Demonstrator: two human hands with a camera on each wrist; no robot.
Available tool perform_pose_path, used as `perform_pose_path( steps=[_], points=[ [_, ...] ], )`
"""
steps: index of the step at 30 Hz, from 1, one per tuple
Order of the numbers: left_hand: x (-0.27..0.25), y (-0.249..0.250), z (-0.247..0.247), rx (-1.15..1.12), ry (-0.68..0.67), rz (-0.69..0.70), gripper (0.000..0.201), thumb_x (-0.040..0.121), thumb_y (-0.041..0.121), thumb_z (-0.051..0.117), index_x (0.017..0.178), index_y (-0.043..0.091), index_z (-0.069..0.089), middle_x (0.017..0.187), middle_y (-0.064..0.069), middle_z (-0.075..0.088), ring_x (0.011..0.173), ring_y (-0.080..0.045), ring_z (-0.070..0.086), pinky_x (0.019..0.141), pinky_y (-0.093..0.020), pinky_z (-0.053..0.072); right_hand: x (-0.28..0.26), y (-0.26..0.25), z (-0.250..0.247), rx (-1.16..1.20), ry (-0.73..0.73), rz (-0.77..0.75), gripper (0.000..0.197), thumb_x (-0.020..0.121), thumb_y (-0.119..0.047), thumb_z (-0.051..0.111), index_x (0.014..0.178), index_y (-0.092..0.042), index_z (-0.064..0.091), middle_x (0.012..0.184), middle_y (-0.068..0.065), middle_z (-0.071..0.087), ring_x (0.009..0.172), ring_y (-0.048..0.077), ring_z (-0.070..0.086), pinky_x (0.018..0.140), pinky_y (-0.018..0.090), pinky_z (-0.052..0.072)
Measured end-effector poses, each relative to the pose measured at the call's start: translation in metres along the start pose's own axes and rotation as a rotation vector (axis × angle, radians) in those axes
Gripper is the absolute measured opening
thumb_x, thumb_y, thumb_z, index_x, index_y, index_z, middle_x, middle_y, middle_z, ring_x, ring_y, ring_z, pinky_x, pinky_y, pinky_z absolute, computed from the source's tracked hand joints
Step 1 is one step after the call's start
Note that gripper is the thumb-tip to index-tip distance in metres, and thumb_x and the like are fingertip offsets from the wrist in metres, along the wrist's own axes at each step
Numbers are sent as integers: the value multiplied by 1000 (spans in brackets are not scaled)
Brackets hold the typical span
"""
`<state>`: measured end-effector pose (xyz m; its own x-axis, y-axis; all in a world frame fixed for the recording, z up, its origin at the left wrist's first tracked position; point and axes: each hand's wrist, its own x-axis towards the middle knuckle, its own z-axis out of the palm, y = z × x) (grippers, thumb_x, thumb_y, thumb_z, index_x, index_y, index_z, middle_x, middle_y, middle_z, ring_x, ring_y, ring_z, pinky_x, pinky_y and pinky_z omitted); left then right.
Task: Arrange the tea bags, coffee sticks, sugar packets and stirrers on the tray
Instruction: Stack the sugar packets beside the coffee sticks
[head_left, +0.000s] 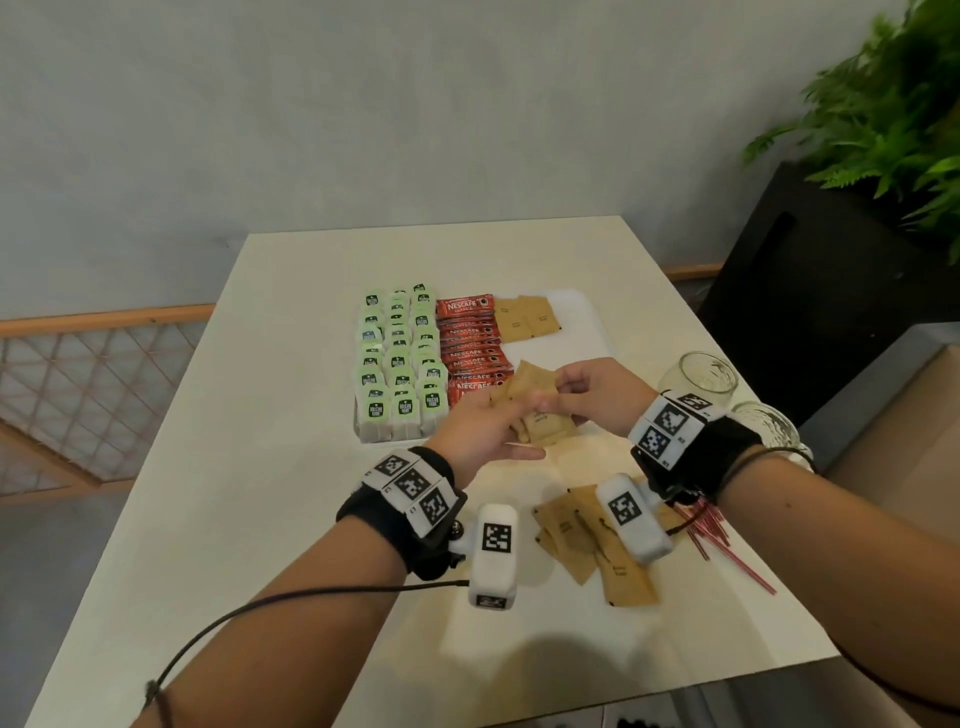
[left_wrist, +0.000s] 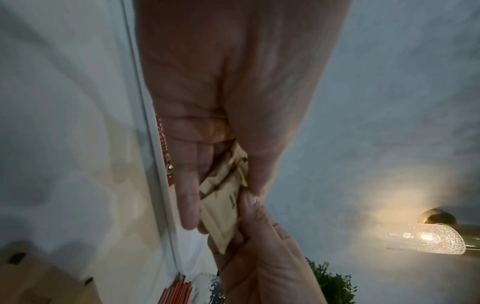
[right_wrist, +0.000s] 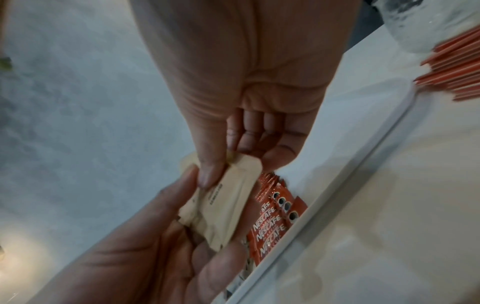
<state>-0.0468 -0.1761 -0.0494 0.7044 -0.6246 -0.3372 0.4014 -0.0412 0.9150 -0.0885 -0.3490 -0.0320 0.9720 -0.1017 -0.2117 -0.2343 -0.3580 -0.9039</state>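
Above the tray's front edge, both hands hold a small stack of brown sugar packets. My left hand grips the stack from below, thumb on top. My right hand pinches the top packet between thumb and fingers. On the white tray lie rows of green tea bags, a column of red coffee sticks and a few sugar packets at the back. More loose sugar packets and red stirrers lie on the table near my right wrist.
Two clear glasses stand at the table's right edge, close to my right forearm. A black planter with a fern stands beyond the right side. The tray's right part is bare white.
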Motion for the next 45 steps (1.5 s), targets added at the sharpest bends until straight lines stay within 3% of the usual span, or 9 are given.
perform_pose_path(
  steps=[5,8,17,23,26,31,35,42,45],
  points=[
    [17,7,1,-159,155,58,24,100,10,52,122,5,60,113,-19,69,88,-26,72,70,-34,62,15,-1,3,114,134,56,30,77,-18,80,101,-18,62,85,14,69,71,18,68,60,23,56],
    [27,10,0,-111,239,80,15,101,11,53,114,11,60,111,-15,70,88,-24,72,71,-33,61,25,2,7,197,129,86,20,83,-11,74,99,-6,63,80,12,67,55,14,63,53,24,55],
    [37,29,-18,-16,275,83,12,100,14,53,111,12,58,108,-14,70,92,-28,72,68,-36,61,47,-9,-10,183,79,143,14,91,-13,64,103,-6,65,83,7,67,59,16,62,56,27,56],
    [37,46,-55,-154,321,6,22,99,13,55,118,3,55,106,-19,69,88,-26,74,64,-31,62,60,13,-9,-187,136,158,9,85,-19,70,93,-19,70,84,3,69,69,14,63,69,31,55],
    [33,36,-61,-230,311,-82,25,98,13,56,118,-1,56,110,-23,69,80,-24,75,56,-26,58,56,19,3,-330,101,133,9,80,-19,74,86,-24,69,81,-2,68,71,12,62,63,23,49],
    [27,26,-65,-256,264,-126,24,92,11,65,113,-1,61,94,-14,75,77,-20,75,54,-23,58,46,14,15,-516,-256,-43,26,72,-7,80,88,-26,73,76,-8,65,61,-5,53,62,9,41],
    [22,24,-67,-221,249,-110,27,88,5,68,114,0,63,97,-13,75,78,-19,75,53,-21,58,44,24,27,-689,-444,-44,32,69,-23,84,96,-37,74,77,-9,67,67,7,58,73,25,49],
    [14,22,-77,-208,327,-86,26,88,5,69,112,2,62,101,-17,74,79,-24,74,50,-23,58,40,27,33,-654,-383,-88,14,72,-28,83,83,-31,75,71,-15,59,69,5,52,65,22,42],
    [12,24,-79,-225,358,-71,23,88,4,69,110,3,61,98,-15,73,72,-21,75,49,-23,57,44,28,21,-505,-154,-103,10,75,-29,80,84,-29,75,81,-11,56,75,5,50,68,25,40]
  ],
)
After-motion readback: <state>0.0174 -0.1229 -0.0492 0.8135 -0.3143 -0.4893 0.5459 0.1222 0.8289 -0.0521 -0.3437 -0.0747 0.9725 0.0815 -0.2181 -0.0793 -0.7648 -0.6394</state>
